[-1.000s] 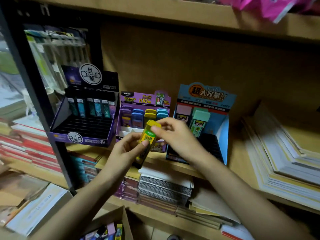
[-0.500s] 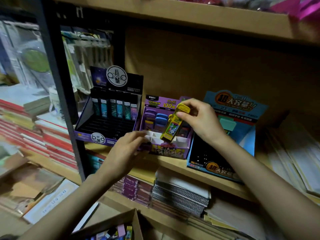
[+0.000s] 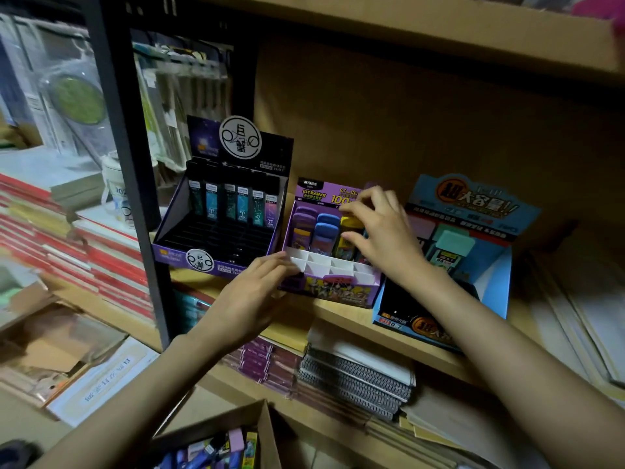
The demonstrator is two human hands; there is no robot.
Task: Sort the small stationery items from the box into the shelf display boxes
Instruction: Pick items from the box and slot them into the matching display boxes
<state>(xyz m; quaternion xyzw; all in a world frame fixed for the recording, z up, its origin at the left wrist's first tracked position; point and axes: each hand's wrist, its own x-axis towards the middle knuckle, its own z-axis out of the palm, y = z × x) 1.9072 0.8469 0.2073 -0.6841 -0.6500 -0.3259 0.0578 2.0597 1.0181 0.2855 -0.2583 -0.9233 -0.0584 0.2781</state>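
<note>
One more item is nearly sorted. A second ago both hands held the yellow case [image 3: 350,222] in the air before the shelf [image 3: 338,316]. Half a second ago the right hand [image 3: 382,238] alone carried it, tilted, over the purple box [image 3: 333,289]. Now the case stands upright in the third column of that box, behind the empty white cells. The right hand pinches its top between the thumb and curled fingers.

The left hand [image 3: 250,292] has let go of the case. Its fingers lie almost straight on the front left corner of the purple box and hold nothing. I judge that it steadies the box. For the task, I think only the release remains, and then a reach down to the carton [image 3: 267,431] for the next piece.

Now the count.
- **Display boxes:** three stand side by side on the shelf, namely the black box [image 3: 176,257], the purple box and the blue box [image 3: 416,324].
- **Black box:** six tubes [image 3: 242,206] stand in its back row.
- **Purple box:** I count two purple lids and two blue lids. The right hand covers part of the yellow column, so I cannot count it. The two front rows of cells are empty.
- **Blue box:** it shows one teal case [image 3: 453,242] clearly. The arm hides the rest.
- **Carton:** it holds many small pieces, too blurred to count.
</note>
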